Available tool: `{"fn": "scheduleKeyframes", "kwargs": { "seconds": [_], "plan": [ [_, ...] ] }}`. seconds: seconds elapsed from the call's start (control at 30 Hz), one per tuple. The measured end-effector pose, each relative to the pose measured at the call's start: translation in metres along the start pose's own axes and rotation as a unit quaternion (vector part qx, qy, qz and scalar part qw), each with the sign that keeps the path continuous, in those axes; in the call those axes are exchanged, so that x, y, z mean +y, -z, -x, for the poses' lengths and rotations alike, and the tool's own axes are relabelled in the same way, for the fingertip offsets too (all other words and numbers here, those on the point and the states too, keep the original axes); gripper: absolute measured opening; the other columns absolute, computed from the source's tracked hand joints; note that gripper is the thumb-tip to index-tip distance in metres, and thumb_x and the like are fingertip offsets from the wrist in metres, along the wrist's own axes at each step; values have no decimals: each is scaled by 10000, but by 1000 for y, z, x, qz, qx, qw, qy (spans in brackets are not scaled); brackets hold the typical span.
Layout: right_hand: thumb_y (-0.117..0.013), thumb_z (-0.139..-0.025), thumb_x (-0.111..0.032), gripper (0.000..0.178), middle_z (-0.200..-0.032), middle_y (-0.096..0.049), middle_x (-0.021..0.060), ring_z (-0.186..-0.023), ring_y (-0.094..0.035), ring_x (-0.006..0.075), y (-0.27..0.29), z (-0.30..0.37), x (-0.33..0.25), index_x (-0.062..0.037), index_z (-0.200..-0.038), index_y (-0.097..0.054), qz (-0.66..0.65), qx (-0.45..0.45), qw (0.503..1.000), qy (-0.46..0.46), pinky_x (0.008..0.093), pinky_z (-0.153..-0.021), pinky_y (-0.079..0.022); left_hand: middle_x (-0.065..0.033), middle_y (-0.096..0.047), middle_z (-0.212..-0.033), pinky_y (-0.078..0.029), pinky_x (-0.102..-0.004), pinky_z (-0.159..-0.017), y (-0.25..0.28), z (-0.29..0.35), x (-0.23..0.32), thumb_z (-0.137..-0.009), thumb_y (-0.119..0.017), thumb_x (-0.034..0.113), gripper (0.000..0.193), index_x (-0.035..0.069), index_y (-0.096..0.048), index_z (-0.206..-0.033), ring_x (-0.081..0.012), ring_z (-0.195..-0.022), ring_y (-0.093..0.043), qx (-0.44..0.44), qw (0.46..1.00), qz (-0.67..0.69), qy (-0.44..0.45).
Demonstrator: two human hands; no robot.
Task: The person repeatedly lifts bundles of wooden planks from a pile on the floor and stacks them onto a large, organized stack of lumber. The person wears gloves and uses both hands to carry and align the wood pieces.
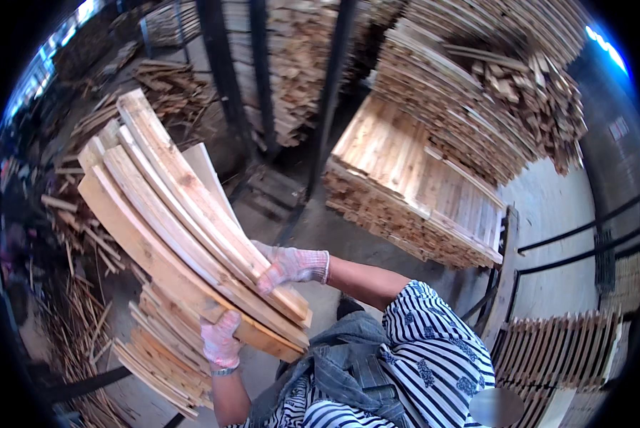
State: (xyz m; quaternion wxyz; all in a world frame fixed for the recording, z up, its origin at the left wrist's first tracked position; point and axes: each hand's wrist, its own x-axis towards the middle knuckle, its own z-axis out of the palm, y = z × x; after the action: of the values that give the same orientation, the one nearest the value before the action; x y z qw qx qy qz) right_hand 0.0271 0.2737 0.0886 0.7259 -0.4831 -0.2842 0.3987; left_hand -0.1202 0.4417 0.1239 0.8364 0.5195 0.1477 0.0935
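Pale wooden planks kinda hide some gripping fingers, gloved left hand and right hand; planks run upper-left to lower-right.

The right gloved hand was curled, the bare right forearm stretched leftward, while the left gloved hand was held lower, likewise curled, above the left forearm.

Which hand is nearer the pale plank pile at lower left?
Left. The left hand, on the lower edge of the held boards, appears just right of the plank pile; the right hand is farther up and right.
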Motion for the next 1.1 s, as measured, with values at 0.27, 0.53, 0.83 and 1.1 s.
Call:
{"fn": "scheduleKeyframes", "kwargs": {
  "seconds": [0.27, 0.53, 0.83, 1.1],
  "plan": [
    [-893, -611, -264, 1011, -1205, -525, 97, -1127, -480, 164, 116, 150, -121, -47, -1396, -293, 223, 196, 954, 47, 319, -965, -431, -73, -605, -1135, -517, -326, -883, -181, -69, -52, -728, -768, 34, 618, 6, -494, -1281, -193, -1005, -606, -225, 969, -76, 67],
    [-885, -558, -285, 1083, -1255, -516, 152, -1189, -488, 201, 215, 200, -205, 11, -1394, -264, 352, 405, 838, 99, 315, -990, -426, -85, -685, -1079, -527, -336, -873, -343, -182, -64, -738, -816, 137, 515, 23, -600, -1192, -171, -995, -645, -432, 851, -282, -100],
    [-869, -582, -319, 1026, -1379, -405, 132, -1309, -346, 278, 352, 198, -160, -64, -1402, -308, 374, 439, 817, 18, 393, -1113, -303, -82, -664, -1105, -529, -319, -865, -422, -312, -153, -688, -855, 160, 663, 30, -539, -1256, -163, -1010, -624, -505, 810, -297, -11],
    [-875, -611, -177, 985, -1224, -558, 115, -1161, -506, 197, 441, 184, -86, -32, -1401, -305, 210, 521, 826, -45, 340, -1030, -404, -91, -602, -1245, -479, -341, -962, -447, -380, -238, -664, -854, 99, 757, 39, -480, -1320, -177, -1131, -573, -515, 798, -175, 260]
  ]
}}
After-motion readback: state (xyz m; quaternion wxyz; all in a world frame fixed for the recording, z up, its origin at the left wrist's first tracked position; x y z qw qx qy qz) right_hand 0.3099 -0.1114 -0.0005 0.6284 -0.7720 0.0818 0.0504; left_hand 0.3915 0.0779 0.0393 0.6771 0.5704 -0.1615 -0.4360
